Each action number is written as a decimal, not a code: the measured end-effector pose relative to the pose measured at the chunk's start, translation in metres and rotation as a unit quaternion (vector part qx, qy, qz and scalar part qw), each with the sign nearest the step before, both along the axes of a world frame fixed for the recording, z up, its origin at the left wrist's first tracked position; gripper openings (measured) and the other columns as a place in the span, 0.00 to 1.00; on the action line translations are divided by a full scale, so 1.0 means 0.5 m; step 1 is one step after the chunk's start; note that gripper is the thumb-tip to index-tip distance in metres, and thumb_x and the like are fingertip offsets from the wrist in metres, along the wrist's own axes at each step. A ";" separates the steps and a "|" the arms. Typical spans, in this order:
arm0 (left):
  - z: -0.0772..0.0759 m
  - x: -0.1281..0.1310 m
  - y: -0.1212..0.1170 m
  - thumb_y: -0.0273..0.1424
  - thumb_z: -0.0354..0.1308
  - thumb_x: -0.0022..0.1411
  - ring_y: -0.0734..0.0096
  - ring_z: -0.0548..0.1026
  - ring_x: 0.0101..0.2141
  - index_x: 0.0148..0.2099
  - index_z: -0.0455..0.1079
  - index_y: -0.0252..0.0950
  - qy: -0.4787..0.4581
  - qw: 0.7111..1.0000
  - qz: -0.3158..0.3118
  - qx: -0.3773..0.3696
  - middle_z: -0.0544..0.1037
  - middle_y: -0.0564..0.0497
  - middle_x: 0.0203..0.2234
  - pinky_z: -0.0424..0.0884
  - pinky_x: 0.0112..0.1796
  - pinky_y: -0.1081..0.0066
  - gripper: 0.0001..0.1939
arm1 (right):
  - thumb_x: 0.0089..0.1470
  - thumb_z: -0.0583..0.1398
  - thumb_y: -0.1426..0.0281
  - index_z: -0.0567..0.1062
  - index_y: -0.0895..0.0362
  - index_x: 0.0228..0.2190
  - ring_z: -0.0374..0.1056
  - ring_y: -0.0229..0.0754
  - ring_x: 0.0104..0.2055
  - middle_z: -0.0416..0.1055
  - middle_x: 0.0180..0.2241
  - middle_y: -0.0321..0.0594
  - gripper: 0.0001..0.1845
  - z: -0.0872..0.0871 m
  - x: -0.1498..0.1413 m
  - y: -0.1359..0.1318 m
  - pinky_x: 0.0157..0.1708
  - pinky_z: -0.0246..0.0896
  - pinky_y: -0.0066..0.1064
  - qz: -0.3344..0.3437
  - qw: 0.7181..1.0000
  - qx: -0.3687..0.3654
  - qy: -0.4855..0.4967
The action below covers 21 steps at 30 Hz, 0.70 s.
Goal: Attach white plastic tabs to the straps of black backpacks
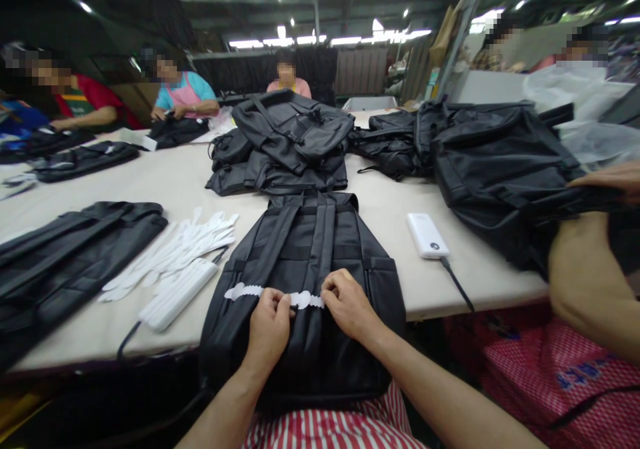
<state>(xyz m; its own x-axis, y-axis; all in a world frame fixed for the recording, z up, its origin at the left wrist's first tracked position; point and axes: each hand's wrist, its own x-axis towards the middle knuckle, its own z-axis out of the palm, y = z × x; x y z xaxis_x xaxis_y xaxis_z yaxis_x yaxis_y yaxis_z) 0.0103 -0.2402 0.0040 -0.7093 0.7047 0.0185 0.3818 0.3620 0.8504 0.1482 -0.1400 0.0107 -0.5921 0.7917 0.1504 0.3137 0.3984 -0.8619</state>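
Two pinches held: left hand (267, 329) and right hand (350, 305) closed on white strip (300, 298) across black backpack (310, 249); strip light, flimsy, best gripped at edges; backpack soft, slack.

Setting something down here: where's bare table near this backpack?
Bare table lies between the backpack and the white power bank, and between the stacked black bags and the flat black bag at left. Crowded: the white cutouts and the bag pile at right.
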 end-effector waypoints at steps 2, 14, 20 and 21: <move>0.003 0.005 -0.004 0.38 0.51 0.55 0.68 0.72 0.23 0.29 0.61 0.38 -0.002 1.000 0.011 0.003 0.72 0.54 0.19 0.65 0.27 0.71 0.09 | 0.49 0.54 0.73 0.69 0.56 0.29 0.63 0.36 0.30 0.66 0.30 0.37 0.04 0.002 0.009 0.006 0.34 0.56 0.29 -0.035 0.999 -0.025 -0.033; -0.001 0.050 0.003 0.39 0.53 0.53 0.71 0.72 0.23 0.31 0.59 0.37 -0.212 0.972 0.046 0.088 0.70 0.55 0.20 0.67 0.25 0.73 0.11 | 0.42 0.61 0.70 0.51 0.55 0.56 0.65 0.37 0.25 0.69 0.26 0.33 0.41 0.006 -0.017 -0.025 0.26 0.60 0.28 -0.037 0.920 -0.356 0.160; 0.001 0.062 0.003 0.37 0.54 0.53 0.70 0.72 0.23 0.30 0.60 0.36 -0.222 0.972 0.040 0.070 0.71 0.54 0.19 0.67 0.24 0.73 0.10 | 0.47 0.59 0.65 0.50 0.56 0.57 0.66 0.38 0.26 0.69 0.25 0.33 0.39 0.000 0.004 -0.028 0.30 0.61 0.30 -0.040 0.936 -0.314 0.151; -0.001 0.063 0.001 0.37 0.54 0.53 0.70 0.72 0.23 0.30 0.60 0.36 -0.208 0.974 0.037 0.076 0.71 0.54 0.19 0.67 0.24 0.73 0.10 | 0.46 0.59 0.62 0.49 0.57 0.58 0.66 0.39 0.27 0.68 0.25 0.34 0.41 0.004 0.004 -0.026 0.31 0.61 0.31 -0.052 0.949 -0.294 0.104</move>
<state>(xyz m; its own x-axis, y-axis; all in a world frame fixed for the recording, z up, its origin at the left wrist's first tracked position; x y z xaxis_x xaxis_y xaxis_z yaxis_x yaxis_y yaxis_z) 0.0417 -0.2395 0.0038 -0.7263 0.6630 -0.1814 -0.0296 0.2334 0.9719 0.1501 -0.1529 0.0128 -0.5126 0.8273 -0.2298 0.1228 -0.1942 -0.9732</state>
